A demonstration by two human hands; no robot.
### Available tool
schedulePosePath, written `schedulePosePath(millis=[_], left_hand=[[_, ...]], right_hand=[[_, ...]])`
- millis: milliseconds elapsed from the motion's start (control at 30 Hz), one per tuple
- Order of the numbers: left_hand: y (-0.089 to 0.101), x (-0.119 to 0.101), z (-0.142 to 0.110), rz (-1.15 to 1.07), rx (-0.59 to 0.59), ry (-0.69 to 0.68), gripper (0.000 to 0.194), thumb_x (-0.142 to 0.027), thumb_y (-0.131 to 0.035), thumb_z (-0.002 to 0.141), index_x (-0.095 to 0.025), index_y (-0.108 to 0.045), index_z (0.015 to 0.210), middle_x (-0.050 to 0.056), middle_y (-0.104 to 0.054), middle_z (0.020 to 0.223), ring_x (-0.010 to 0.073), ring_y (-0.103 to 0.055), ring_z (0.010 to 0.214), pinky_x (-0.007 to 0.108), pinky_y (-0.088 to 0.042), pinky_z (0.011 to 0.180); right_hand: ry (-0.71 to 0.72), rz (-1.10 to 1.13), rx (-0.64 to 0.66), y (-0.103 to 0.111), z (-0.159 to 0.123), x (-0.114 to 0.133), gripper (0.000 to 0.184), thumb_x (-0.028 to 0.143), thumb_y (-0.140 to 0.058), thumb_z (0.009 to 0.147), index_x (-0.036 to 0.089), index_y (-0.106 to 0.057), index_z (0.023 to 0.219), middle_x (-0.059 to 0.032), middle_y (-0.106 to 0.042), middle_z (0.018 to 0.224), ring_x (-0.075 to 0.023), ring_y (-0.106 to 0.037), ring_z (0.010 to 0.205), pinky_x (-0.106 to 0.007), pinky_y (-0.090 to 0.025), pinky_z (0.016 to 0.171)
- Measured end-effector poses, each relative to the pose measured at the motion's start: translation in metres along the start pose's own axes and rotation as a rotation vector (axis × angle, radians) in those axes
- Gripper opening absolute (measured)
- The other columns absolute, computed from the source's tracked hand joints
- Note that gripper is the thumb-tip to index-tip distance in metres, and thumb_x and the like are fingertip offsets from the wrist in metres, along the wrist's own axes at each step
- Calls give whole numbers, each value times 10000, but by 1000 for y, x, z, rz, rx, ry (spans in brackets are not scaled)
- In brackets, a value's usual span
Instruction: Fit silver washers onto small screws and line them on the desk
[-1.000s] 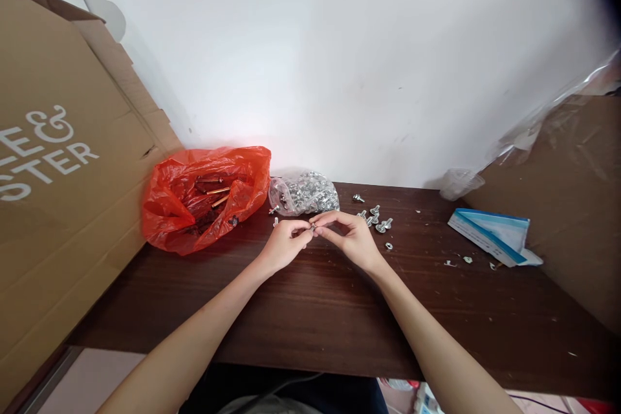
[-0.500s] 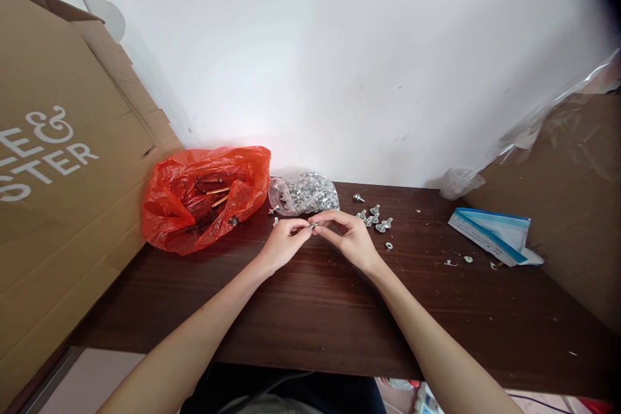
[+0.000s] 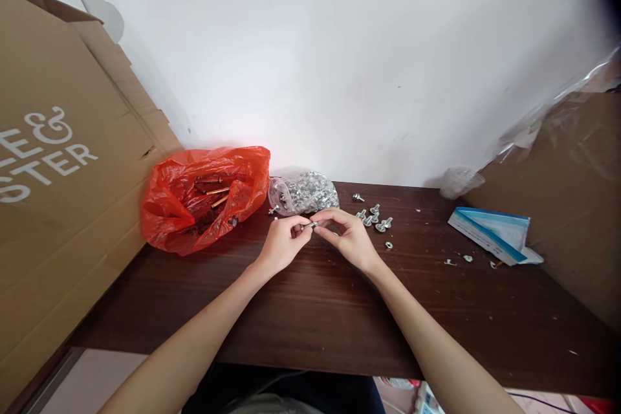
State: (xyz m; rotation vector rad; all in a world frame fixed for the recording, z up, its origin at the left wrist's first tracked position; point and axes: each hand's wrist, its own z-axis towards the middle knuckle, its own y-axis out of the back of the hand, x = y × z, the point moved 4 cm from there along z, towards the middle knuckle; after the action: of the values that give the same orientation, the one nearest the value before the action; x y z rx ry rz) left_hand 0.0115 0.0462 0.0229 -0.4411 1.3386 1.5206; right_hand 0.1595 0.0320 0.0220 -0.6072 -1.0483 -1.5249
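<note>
Between my fingertips, above the dark wooden table (image 3: 310,323), is a small silver bolt (image 3: 309,226). My left hand (image 3: 283,244) pinches it at its left end, with thumb and forefinger closed. At the other end, the thumb and forefinger of my right hand (image 3: 350,240) close on the bolt's tip; any small part there is too small to make out. Just right of my right hand lies a group of silver bolts (image 3: 369,220), and a loose nut (image 3: 389,245) is nearer to me. Behind my hands rests a clear bag of metal fasteners (image 3: 313,191).
An open red plastic bag (image 3: 165,207) with long copper-coloured bolts stands on the left, against a large cardboard box (image 3: 58,220). To the right are a blue-and-white packet (image 3: 490,233), a clear plastic cup (image 3: 460,182) and another box (image 3: 567,194). A white wall (image 3: 310,65) rises behind.
My left hand has turned slightly and more of the bolt shows between my fingertips. My right hand stays almost in place. The things on the table have not moved.
</note>
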Motion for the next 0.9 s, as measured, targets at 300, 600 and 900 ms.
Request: schedulePosePath(millis=[300, 600, 900], left_hand=[[3, -4, -3, 204, -56, -81, 152, -192, -554, 788, -168, -686, 860, -33, -512, 551, 89, -416, 519, 210, -339, 550], [7, -13, -6, 448, -99, -159, 122, -166, -554, 790, -196, -673, 784, -12, -521, 581, 142, -461, 674, 240, -390, 668], [6, -12, -7, 492, -80, -166, 136, -179, -537, 801, -200, -665, 763, -7, -536, 601, 141, -468, 682, 238, -387, 660]], right_hand=[[-45, 21, 15, -1, -1, -4, 200, 312, -647, 797, 220, -681, 972, -59, -657, 958, -185, -632, 847, -353, -526, 803], [-78, 65, 5, -2, -1, -8, 201, 320, -659, 782, 220, -689, 954, -53, -674, 967, -189, -656, 873, -350, -540, 821], [-60, -189, 6, -5, -1, 0, 221, 373, -571, 844, 201, -684, 925, -59, -691, 862, -185, -637, 753, -306, -511, 671]])
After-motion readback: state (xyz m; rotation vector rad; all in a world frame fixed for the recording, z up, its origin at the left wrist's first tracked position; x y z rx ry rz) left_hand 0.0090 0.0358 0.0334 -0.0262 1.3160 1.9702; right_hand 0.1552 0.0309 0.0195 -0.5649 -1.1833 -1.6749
